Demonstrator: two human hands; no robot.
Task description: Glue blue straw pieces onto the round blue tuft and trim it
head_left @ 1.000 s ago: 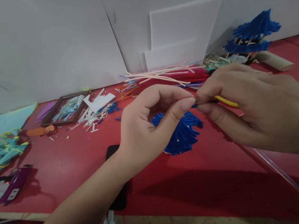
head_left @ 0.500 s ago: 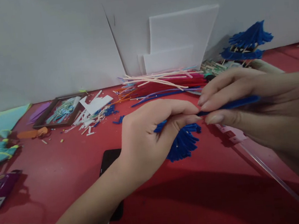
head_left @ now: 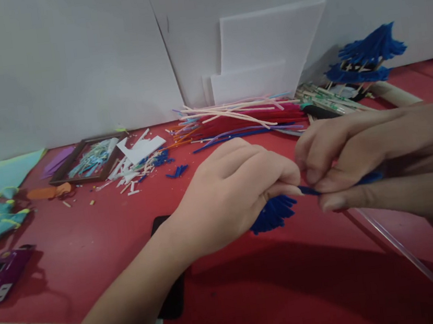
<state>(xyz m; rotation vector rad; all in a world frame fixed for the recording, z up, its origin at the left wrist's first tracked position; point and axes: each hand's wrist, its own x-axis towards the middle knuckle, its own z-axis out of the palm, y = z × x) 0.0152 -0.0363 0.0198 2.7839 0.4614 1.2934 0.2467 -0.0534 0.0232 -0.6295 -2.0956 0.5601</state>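
A blue pipe cleaner stretches between my two hands over the red table. My left hand is closed, pinching one end between thumb and curled fingers. Thumb and fingers of my right hand grip the same stem further along, and its blue end shows again beyond the fingertips. Just below my left hand lies a fringed bundle of blue pipe cleaner pieces, partly covered by the hand. A clear rod runs out from under my right hand.
Loose pipe cleaners lie along the wall. White scraps and a brown tray are at back left, a blue tiered model at back right. A black phone sits under my left forearm, a purple device far left.
My left fingers have curled further over, and my right hand has shifted slightly down and right. More of the pipe cleaner shows between them. The view has shifted a little.
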